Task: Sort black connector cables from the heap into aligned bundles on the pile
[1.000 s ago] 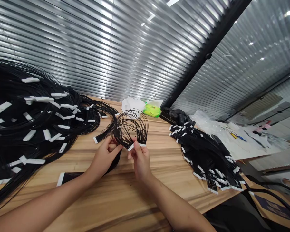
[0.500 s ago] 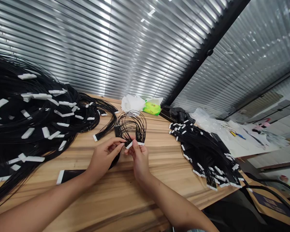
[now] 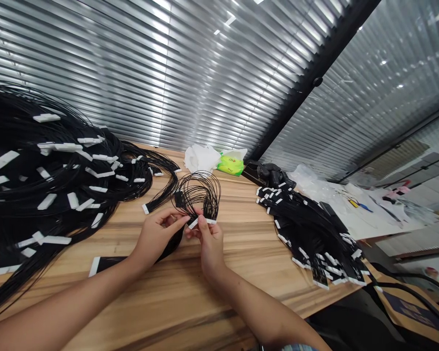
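Black cable (image 3: 211,207) loops well clear of the right table edge (image 3: 327,298).

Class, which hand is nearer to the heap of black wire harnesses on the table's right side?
Right. The right hand is to the left of the heap of black wire harnesses; the left hand is farther left, beyond the right hand.

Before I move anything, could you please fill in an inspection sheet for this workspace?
Surface: wood-grain table, striped light and dark.
Job's things: looped black wires with white connectors, held up between the hands.
Clutter: green packet beside a crumpled white wad, toward the back.
Hands: left hand pinches the wires; right hand grips the connectors.
Cables: large black heap at left, smaller pile at right, both white-ended.
Surroundings: slatted blinds behind.
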A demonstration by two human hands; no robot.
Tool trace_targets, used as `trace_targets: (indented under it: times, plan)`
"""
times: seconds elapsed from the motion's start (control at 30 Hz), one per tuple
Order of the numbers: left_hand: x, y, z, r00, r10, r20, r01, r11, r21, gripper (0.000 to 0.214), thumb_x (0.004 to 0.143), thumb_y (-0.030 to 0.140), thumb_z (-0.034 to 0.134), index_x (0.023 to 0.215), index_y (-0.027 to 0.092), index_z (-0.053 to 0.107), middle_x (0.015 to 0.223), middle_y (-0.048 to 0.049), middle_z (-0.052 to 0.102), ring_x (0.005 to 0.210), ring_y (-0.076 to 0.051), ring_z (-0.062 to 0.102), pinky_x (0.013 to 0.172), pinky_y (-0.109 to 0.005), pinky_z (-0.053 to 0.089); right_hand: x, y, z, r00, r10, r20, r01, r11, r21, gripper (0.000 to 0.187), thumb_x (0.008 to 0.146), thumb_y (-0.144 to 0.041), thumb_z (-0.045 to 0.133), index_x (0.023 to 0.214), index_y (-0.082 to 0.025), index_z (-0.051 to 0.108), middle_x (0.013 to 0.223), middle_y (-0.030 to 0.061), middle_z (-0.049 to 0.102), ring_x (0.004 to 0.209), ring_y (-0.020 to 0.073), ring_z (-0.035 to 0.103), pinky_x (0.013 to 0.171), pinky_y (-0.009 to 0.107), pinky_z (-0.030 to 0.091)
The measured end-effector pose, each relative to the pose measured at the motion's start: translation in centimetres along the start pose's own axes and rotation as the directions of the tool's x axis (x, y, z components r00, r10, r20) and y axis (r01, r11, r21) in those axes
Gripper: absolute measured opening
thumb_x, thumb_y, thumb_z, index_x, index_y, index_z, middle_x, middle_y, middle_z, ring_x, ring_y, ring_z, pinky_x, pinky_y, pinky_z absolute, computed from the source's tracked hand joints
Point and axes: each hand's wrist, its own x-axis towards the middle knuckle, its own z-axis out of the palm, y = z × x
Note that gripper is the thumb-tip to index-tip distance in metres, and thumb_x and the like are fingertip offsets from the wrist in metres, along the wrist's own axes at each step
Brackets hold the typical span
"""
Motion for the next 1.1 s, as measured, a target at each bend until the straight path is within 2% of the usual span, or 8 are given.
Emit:
trace_targets:
  times: [0.13,0.4,0.6,0.73,0.93,1.1]
  plan:
    - [0.0,-0.3,0.0,1.0,-0.004,0.002,0.004,1.0,-0.015,0.029,0.068,0.042,0.072,0.078,0.015,0.069,0.058,0.0024,0.056,0.05,-0.009,0.04,0.047,-0.021,0.033,0.0,0.1,0.1,0.999,0.044,0.015,-0.044,0.999,0.02,0.046,0.072,-0.049,0.072,0.103,-0.014,0.072,0.073,0.0023,0.07,0.057,0.0123,0.061,0.055,0.026,0.051]
    - [0.2,-0.4,0.2,0.998,0.003,0.06,0.002,0.996,-0.09,0.028,0.072,0.041,0.07,0.083,0.015,0.066,0.063,0.0026,0.054,0.056,-0.011,0.045,0.054,-0.022,0.037,0.4,0.2,0.0,0.999,0.044,0.02,-0.045,0.998,0.05,0.043,0.071,-0.048,0.073,0.098,-0.015,0.072,0.067,0.0005,0.067,0.05,0.0105,0.056,0.049,0.024,0.049]
    - [0.2,-0.4,0.2,0.997,0.009,0.073,0.002,0.99,-0.141,0.03,0.074,0.04,0.068,0.091,0.016,0.066,0.078,-0.0021,0.066,0.064,-0.013,0.055,0.059,-0.024,0.044,0.4,0.3,0.1,0.999,0.054,0.007,-0.054,0.998,0.041,0.045,0.069,-0.049,0.075,0.097,-0.014,0.073,0.066,0.0007,0.067,0.05,0.0107,0.057,0.052,0.025,0.051]
    - [0.3,-0.2,0.2,0.994,-0.027,0.104,0.047,0.979,-0.198,0.03,0.076,0.042,0.066,0.093,0.016,0.065,0.082,-0.0025,0.068,0.06,-0.013,0.058,0.057,-0.024,0.046,0.3,0.3,0.1,0.998,0.057,-0.007,-0.056,0.998,0.029,0.046,0.068,-0.049,0.075,0.097,-0.014,0.072,0.068,0.0011,0.068,0.052,0.0113,0.059,0.053,0.025,0.051]
    - [0.4,-0.6,0.1,0.994,-0.013,0.108,0.03,0.987,-0.156,0.029,0.074,0.04,0.069,0.089,0.016,0.066,0.075,-0.0018,0.066,0.063,-0.014,0.057,0.06,-0.024,0.045,0.4,0.2,0.1,0.998,0.063,-0.009,-0.062,0.997,0.04,0.047,0.067,-0.05,0.076,0.098,-0.014,0.072,0.069,0.0015,0.069,0.053,0.0123,0.06,0.054,0.027,0.052]
    - [0.6,-1.3,0.0,0.996,-0.068,0.049,0.073,0.993,-0.097,0.033,0.069,0.044,0.073,0.083,0.014,0.069,0.061,0.0001,0.062,0.052,-0.011,0.048,0.05,-0.022,0.036,0.7,0.4,0.1,0.995,0.104,-0.001,-0.104,0.991,0.08,0.049,0.065,-0.05,0.078,0.097,-0.013,0.071,0.063,0.0007,0.067,0.052,0.0129,0.06,0.052,0.026,0.05]
